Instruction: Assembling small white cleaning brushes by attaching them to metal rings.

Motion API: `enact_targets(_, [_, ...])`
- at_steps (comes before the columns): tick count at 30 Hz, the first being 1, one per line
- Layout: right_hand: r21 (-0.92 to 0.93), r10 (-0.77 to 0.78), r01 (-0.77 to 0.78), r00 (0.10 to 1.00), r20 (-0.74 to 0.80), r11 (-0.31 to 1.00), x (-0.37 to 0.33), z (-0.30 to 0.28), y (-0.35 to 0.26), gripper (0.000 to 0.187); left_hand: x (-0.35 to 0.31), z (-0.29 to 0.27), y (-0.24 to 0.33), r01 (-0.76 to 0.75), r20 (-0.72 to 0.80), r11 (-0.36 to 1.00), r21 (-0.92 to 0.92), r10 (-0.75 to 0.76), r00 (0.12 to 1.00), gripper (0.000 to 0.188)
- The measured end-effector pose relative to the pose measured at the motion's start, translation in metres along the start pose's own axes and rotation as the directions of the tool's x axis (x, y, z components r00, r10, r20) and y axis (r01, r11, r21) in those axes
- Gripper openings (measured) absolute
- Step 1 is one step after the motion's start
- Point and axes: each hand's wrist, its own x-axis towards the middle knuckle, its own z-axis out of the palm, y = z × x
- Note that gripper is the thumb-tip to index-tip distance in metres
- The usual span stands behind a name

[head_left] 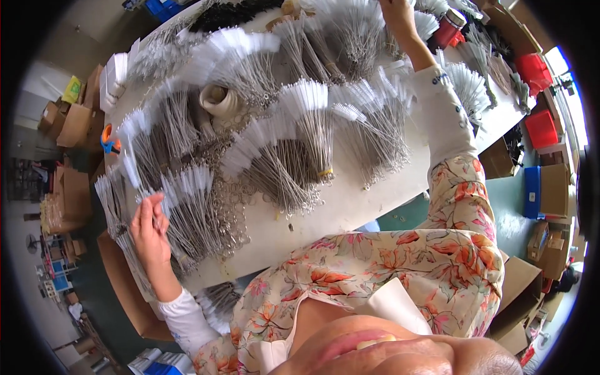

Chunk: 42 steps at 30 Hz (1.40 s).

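Bundles of wire straw brushes with white bristles and looped wire ends cover the table. At the left side, my left hand (152, 232) is closed with its fingers pinched around the wire of a straw brush (130, 167), whose bristle end points up and away. A bundle of brushes (194, 209) lies just right of that hand. My right hand (397, 14) reaches to the far side, above more brushes (350, 37); the upper edge cuts it off, so its fingers and anything in them are hidden. In the middle, a brush bundle (310, 119) is bound with a yellow band.
A cream-coloured roll (220, 101) stands among the bundles on the white table (340, 209). An orange-handled tool (110, 140) sits at the left edge. At the far right is a red-and-silver flask (447, 28). Cardboard boxes (128, 287) and red bins (540, 128) surround the table.
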Motion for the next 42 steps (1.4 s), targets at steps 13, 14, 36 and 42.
enact_targets(13, [0.778,-0.135,-0.594,0.770,0.624,0.206,-0.188,-0.025,-0.293,0.033,-0.026,0.149,-0.036,-0.758,0.270,0.623,0.191,0.709,0.651,0.013])
enact_targets(14, [0.770,-0.092,-0.546,0.794,0.601,0.329,-0.194,-0.025,-0.279,0.031,-0.017,0.137,-0.050,-0.809,0.274,0.502,0.306,0.768,0.579,0.015])
enact_targets(36, [0.140,-0.139,0.007,0.176,0.975,0.990,-0.307,-0.051,-0.229,0.009,-0.135,0.086,-0.157,-0.491,0.483,0.828,0.271,0.324,0.814,0.026])
enact_targets(42, [-0.209,-0.166,-0.842,-0.329,0.929,0.498,-0.289,-0.049,-0.260,0.011,-0.126,0.067,-0.125,-0.813,0.618,0.532,0.237,0.563,0.549,0.018])
